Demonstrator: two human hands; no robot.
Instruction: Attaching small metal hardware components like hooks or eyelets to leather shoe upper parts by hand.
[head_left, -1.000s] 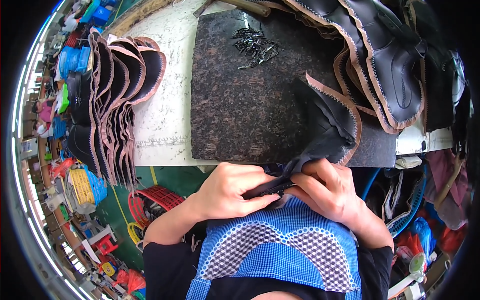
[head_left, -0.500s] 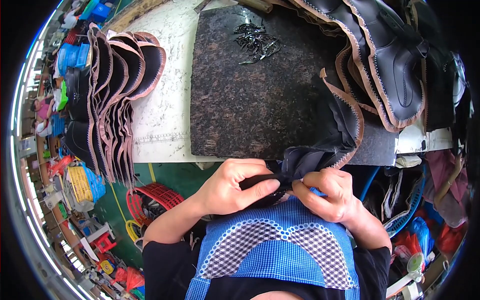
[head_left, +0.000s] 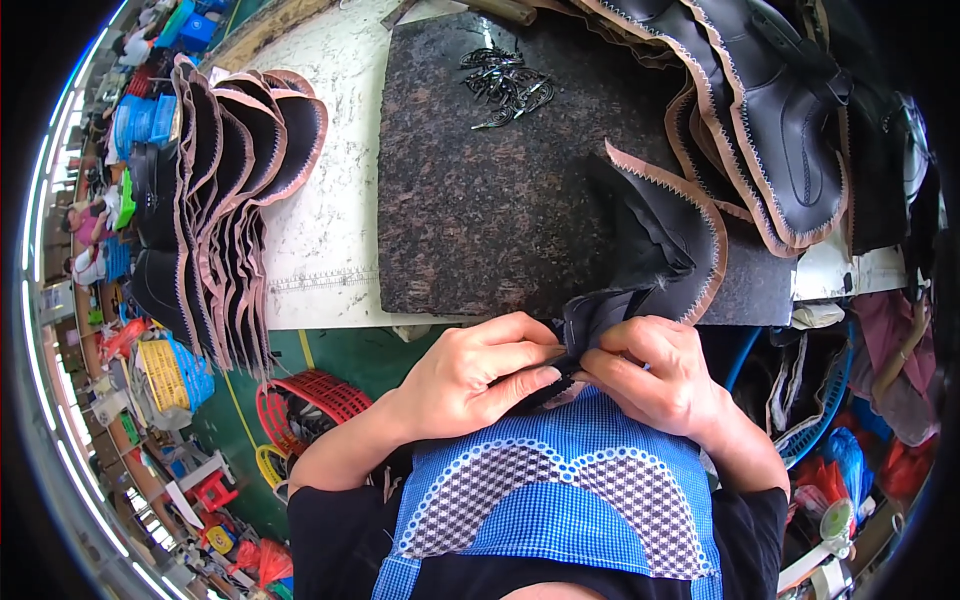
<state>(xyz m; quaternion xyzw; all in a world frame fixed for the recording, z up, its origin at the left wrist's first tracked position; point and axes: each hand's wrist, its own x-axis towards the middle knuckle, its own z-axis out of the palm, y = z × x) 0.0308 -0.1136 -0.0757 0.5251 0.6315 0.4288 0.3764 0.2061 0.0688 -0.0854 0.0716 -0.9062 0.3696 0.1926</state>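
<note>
Both hands meet at the near edge of a dark speckled stone slab, pinching a black shoe upper. The upper's tan, zigzag-stitched edge curves over the slab's near right corner. My left hand is closed, thumb on top, on a dark folded part of it. Just to the right, my right hand has its fingers pressed together on the same piece. What lies between the fingertips is mostly hidden. On the far part of the slab rests a small heap of dark metal buckles.
Stacked black uppers with tan edges stand on the white tabletop at left. More uppers lie piled at the far right. Below the table are a red basket at left and a blue basket at right.
The upper's free tan-edged end has swung left and opened out flatter over the slab. My right fingers have closed in nearer the left fingertips, both hands keeping their grip.
</note>
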